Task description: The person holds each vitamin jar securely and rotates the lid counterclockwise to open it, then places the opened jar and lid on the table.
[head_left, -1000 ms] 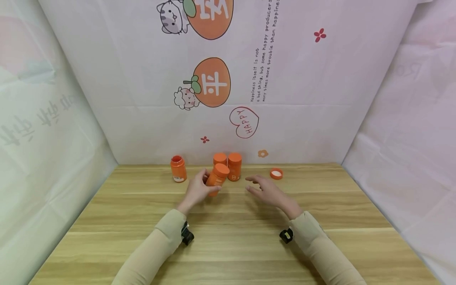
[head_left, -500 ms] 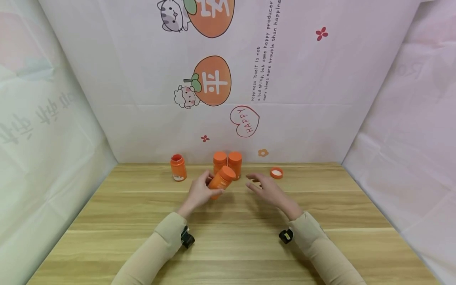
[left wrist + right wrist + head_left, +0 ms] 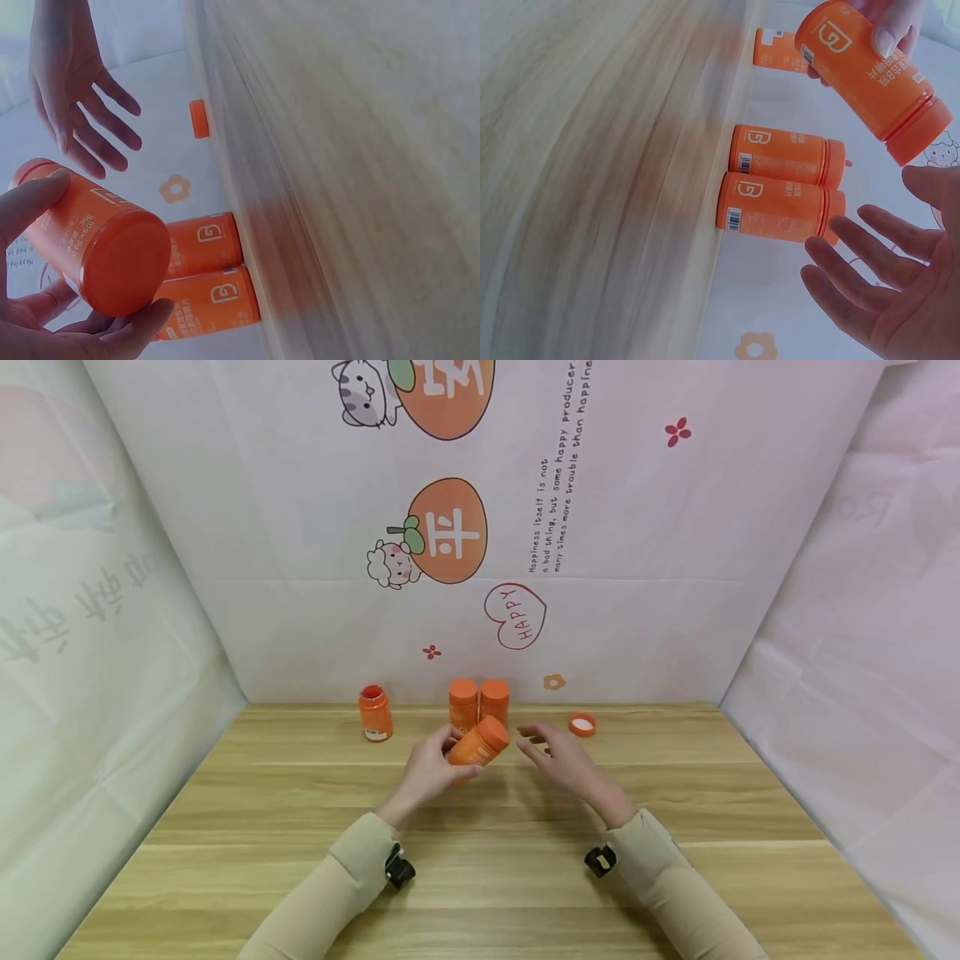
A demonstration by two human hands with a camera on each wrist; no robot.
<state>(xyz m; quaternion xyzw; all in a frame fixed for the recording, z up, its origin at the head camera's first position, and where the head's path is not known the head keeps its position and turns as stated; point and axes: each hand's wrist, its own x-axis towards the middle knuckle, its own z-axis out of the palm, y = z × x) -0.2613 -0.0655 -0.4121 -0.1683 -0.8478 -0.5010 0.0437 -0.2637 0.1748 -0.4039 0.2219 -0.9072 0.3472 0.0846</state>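
My left hand (image 3: pixel 429 770) grips an orange pill bottle (image 3: pixel 478 742) round its body, thumb along the near side. The bottle is raised off the table, its capped end tilted toward my right hand (image 3: pixel 570 766). That hand holds nothing; its fingers are spread and slightly bent, close to the cap (image 3: pixel 921 130) in the right wrist view. Two more capped orange bottles stand upright side by side behind: one on the left (image 3: pixel 462 702) and one on the right (image 3: pixel 494 700). White lettering and a logo show on the held bottle (image 3: pixel 88 238) in the left wrist view.
An uncapped orange bottle (image 3: pixel 376 715) stands at the back left of the wooden table (image 3: pixel 480 877). A loose orange lid (image 3: pixel 582 724), white inside, lies at the back right. A printed white sheet (image 3: pixel 637 610) rises behind the table.
My left hand has moved slightly right and toward me, tipping the bottle over so its cap now points to the right hand. My right hand has stayed nearly still.
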